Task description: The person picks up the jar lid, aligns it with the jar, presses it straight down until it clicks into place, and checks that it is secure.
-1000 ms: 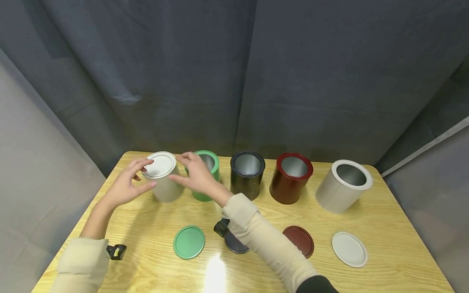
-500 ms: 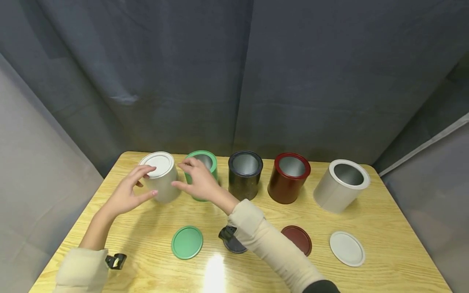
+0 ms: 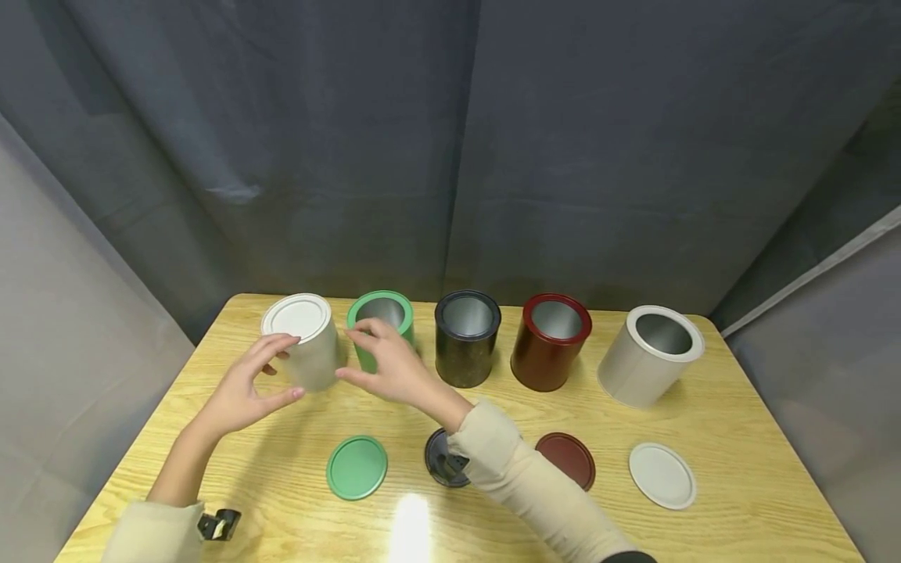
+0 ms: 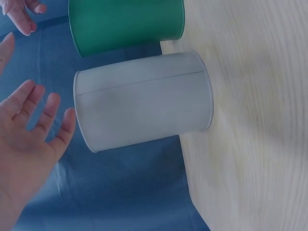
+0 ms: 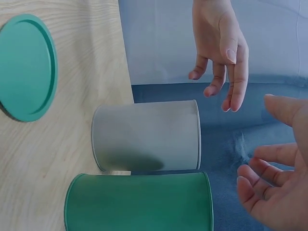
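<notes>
At the left end of a row of cans, a white can stands upright with its white lid seated on top. My left hand hovers at the can's near left, fingers spread and bent, holding nothing. On the other side, my right hand hangs in the air with thumb and fingers apart. It overlaps the lidless green can in the head view. Both wrist views show the fingers apart from the white can's side, near its lidded end. A green lid lies flat on the table nearer to me.
Further right stand a black can, a red can and another white can, all lidless. Before them lie a black lid, partly under my right sleeve, a red lid and a white lid. Dark curtains hang behind the table.
Both hands have drawn back from the white can's lid, towards me and a little lower. The can, its lid and the other lids stay in place; the view has shifted slightly.
</notes>
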`<state>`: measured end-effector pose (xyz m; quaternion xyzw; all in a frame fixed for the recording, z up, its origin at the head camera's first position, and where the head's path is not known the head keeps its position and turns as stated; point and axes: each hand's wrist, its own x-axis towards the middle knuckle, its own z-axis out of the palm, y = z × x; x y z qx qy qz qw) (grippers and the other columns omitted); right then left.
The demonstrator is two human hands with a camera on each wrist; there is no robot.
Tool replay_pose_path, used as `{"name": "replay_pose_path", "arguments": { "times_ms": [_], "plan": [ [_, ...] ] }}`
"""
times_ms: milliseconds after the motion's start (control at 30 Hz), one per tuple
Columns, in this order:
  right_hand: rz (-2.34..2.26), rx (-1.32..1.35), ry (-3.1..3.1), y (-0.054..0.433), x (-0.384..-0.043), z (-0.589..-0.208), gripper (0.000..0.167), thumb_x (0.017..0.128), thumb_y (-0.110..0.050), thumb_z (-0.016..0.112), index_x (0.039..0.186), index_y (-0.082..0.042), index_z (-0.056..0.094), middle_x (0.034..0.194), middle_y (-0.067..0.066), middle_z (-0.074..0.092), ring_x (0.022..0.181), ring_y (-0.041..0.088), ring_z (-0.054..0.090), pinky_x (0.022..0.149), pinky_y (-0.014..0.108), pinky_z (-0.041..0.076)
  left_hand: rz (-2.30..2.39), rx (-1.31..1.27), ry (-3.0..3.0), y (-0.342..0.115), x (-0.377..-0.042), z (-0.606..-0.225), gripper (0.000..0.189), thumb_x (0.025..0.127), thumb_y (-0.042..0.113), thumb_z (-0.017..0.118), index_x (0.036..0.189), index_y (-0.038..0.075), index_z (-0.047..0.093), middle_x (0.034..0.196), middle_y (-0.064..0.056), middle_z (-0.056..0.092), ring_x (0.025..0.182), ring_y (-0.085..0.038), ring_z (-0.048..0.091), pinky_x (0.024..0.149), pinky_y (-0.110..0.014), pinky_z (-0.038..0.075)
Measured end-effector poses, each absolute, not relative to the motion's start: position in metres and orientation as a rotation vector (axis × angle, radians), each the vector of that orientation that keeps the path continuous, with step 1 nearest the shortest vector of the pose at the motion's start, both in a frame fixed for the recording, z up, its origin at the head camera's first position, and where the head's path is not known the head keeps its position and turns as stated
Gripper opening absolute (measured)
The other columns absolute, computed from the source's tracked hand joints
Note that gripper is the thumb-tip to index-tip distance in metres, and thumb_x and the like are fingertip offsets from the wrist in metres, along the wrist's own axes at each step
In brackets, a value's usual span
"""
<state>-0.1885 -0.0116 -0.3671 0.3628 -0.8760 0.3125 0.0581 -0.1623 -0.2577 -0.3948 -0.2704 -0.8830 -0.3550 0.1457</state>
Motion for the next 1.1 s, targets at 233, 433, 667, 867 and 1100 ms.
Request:
{"name": "replay_pose_path", "arguments": {
  "times_ms": [233, 433, 667, 867, 1100],
  "plan": [
    [0.925, 1.112, -2.685, -0.006, -0.180, -0.375, 0.058, 0.084, -0.036, 0.064, 0.127, 0.000, 0.051, 0.126, 0.007, 0.046, 0.116, 0.021, 0.044, 0.094, 0.032, 0.038, -1.061, -0.830, -2.564, -0.255, -0.156, -0.404, 0.071, 0.062, 0.007, 0.082, 0.125, 0.002, 0.050, 0.123, -0.010, 0.048, 0.093, -0.015, 0.046, 0.068, -0.026, 0.041],
    [0.921, 1.111, -2.708, -0.001, -0.174, -0.385, 0.060, 0.084, -0.037, 0.065, 0.129, -0.002, 0.050, 0.126, 0.006, 0.046, 0.116, 0.019, 0.044, 0.091, 0.030, 0.040, -1.109, -0.882, -2.605, -0.252, -0.154, -0.419, 0.077, 0.061, 0.008, 0.084, 0.128, 0.003, 0.047, 0.124, -0.010, 0.046, 0.096, -0.010, 0.044, 0.069, -0.026, 0.041],
    [0.935, 1.134, -2.731, 0.004, -0.168, -0.398, 0.067, 0.080, -0.040, 0.068, 0.131, -0.002, 0.047, 0.129, 0.006, 0.043, 0.115, 0.020, 0.044, 0.090, 0.029, 0.040, -1.146, -0.912, -2.630, -0.250, -0.151, -0.428, 0.079, 0.061, 0.008, 0.084, 0.130, 0.002, 0.045, 0.123, -0.011, 0.045, 0.098, -0.020, 0.045, 0.070, -0.028, 0.041],
    [0.922, 1.146, -2.735, 0.007, -0.164, -0.411, 0.075, 0.074, -0.040, 0.074, 0.131, 0.000, 0.047, 0.129, 0.008, 0.043, 0.116, 0.021, 0.045, 0.092, 0.031, 0.040, -1.193, -0.962, -2.632, -0.248, -0.150, -0.436, 0.078, 0.063, 0.015, 0.083, 0.130, 0.006, 0.045, 0.121, -0.009, 0.046, 0.098, -0.018, 0.046, 0.070, -0.032, 0.043],
    [0.900, 1.178, -2.765, 0.010, -0.160, -0.434, 0.086, 0.069, -0.045, 0.076, 0.133, 0.001, 0.044, 0.130, 0.009, 0.040, 0.116, 0.022, 0.045, 0.089, 0.028, 0.042, -1.217, -0.957, -2.722, -0.246, -0.149, -0.448, 0.081, 0.063, 0.019, 0.084, 0.132, 0.006, 0.044, 0.126, -0.010, 0.045, 0.100, -0.022, 0.046, 0.071, -0.036, 0.044]
  ]
}}
